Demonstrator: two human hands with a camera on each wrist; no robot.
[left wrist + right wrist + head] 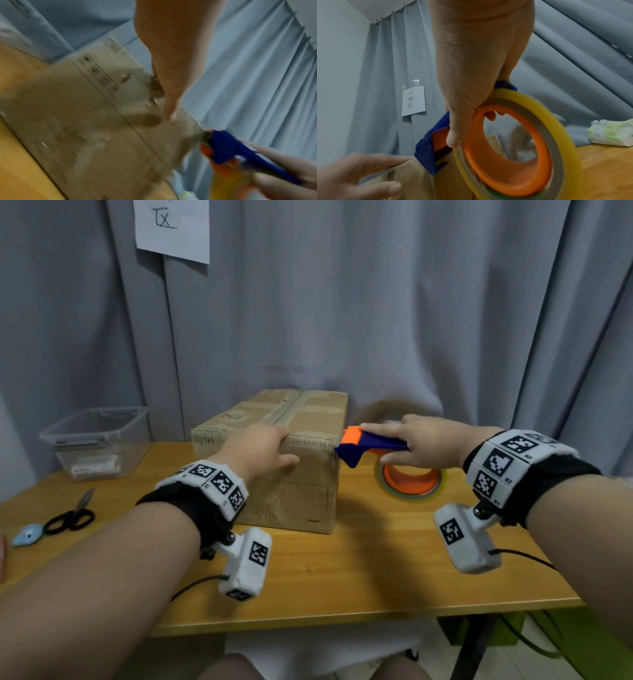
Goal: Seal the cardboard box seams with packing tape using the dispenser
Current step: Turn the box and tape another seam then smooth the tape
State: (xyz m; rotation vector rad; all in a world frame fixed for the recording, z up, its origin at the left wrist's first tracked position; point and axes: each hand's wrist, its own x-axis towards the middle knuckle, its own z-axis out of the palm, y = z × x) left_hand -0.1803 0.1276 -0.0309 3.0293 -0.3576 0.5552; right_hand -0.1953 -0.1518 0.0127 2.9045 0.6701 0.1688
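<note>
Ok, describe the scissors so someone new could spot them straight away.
Start at the cardboard box on the wooden table, then look toward the table's near left edge. The scissors lie flat there beside a small blue object; only they have black loop handles.

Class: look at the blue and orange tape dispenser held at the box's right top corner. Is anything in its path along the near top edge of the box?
Yes. The left hand rests on the brown cardboard box, fingers over its near top edge. The blue and orange tape dispenser, gripped by the right hand, would meet it.
</note>
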